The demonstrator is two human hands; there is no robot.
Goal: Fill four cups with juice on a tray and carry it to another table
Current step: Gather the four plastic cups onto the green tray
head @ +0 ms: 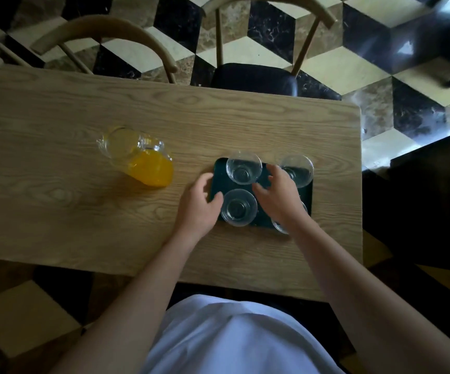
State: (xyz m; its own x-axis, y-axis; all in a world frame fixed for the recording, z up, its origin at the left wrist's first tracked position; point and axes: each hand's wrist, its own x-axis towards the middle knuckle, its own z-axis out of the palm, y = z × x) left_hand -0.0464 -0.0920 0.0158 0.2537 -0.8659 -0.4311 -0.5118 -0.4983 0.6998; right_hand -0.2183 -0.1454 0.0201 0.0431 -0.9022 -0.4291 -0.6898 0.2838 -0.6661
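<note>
A dark tray [307,197] lies on the wooden table [56,211] and carries several empty clear cups. The far left cup [243,167], the near left cup [238,207] and the far right cup [298,168] show fully. My right hand [279,195] hovers over the tray with loosely spread fingers, hiding most of the near right cup [279,226]. My left hand [199,203] sits at the tray's left edge, thumb beside the near left cup, fingers relaxed. A glass pitcher [137,155] with orange juice stands to the left, apart from both hands.
Two wooden chairs stand beyond the table's far edge, one with a dark seat [253,78]. The table's right edge [360,184] runs close to the tray. The floor has a black, cream and brown cube pattern.
</note>
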